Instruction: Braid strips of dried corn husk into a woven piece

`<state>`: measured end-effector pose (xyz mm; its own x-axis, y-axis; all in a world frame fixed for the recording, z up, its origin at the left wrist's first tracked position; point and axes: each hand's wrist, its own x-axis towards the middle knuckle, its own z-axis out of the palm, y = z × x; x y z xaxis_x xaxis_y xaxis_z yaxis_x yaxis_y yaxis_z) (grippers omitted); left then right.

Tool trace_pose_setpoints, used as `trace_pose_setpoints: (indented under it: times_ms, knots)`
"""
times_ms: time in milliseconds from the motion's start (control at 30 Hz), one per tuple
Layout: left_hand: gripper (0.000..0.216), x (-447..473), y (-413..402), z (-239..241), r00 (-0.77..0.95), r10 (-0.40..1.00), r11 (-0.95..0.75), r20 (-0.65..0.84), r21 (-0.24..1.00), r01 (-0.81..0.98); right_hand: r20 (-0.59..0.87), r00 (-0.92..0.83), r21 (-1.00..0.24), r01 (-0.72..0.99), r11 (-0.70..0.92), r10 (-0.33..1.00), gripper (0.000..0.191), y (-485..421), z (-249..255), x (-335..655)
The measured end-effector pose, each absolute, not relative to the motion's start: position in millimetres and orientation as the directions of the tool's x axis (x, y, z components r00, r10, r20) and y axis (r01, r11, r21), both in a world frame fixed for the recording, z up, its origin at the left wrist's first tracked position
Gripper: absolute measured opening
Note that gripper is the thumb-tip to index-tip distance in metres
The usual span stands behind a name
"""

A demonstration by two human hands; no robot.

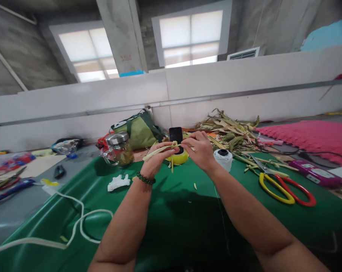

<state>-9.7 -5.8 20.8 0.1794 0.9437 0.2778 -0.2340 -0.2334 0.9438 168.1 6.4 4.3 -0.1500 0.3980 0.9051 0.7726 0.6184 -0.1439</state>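
Both my hands are raised over the green table cover, pinching one pale green leaf strip between them. My left hand, with a dark bead bracelet on the wrist, grips the strip near its middle; the strip's free end sticks out to the left. My right hand pinches the strip's right end with closed fingers. Just behind the hands stand a yellow tape roll, a black phone propped upright, and a white spool of thread.
A heap of dried leaves lies behind right. Yellow and red handled scissors lie at the right, a pink knitted mat beyond. A glass jar, green bag, crumpled white paper and white cord are left.
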Motion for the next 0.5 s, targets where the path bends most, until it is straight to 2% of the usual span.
trace_pose_setpoints:
  times_ms: [100,233,367,500]
  knots:
    - [0.038,-9,-8,23,0.179,0.943,-0.254,0.281,0.954,-0.16,0.861,-0.266,-0.139,0.696,0.704,0.434,0.02,9,3,167]
    - [0.028,-7,-9,23,0.095,0.941,-0.323,0.325,0.946,-0.032,0.769,-0.365,-0.197,0.644,0.739,0.524,0.023,6,1,163]
    - [0.032,-9,-1,16,0.051,0.939,-0.337,0.34,0.94,-0.062,0.734,-0.409,-0.206,0.627,0.751,0.542,0.021,2,2,162]
    - [0.036,-16,7,13,0.088,0.954,-0.28,0.287,0.956,-0.088,0.691,-0.444,-0.228,0.615,0.755,0.57,0.02,3,3,164]
